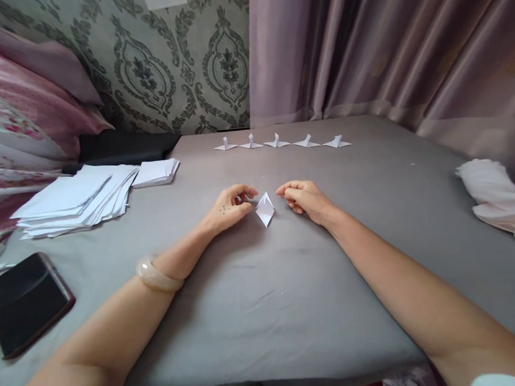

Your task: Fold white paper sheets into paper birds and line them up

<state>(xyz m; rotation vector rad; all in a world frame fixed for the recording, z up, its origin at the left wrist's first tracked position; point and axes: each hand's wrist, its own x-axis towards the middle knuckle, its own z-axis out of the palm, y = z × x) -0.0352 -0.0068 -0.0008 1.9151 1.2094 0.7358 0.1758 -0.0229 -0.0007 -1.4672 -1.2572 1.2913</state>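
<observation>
as the folded paper point(265, 212) is seen on the desk point(264, 319) at the frame's centre, the left hand point(229, 208) is held narrowly parted beside it; the right hand point(306, 199) is loosely curled, and whether it is closed cannot be told. if pressed unevenly, the paper could be creased askew.
</observation>
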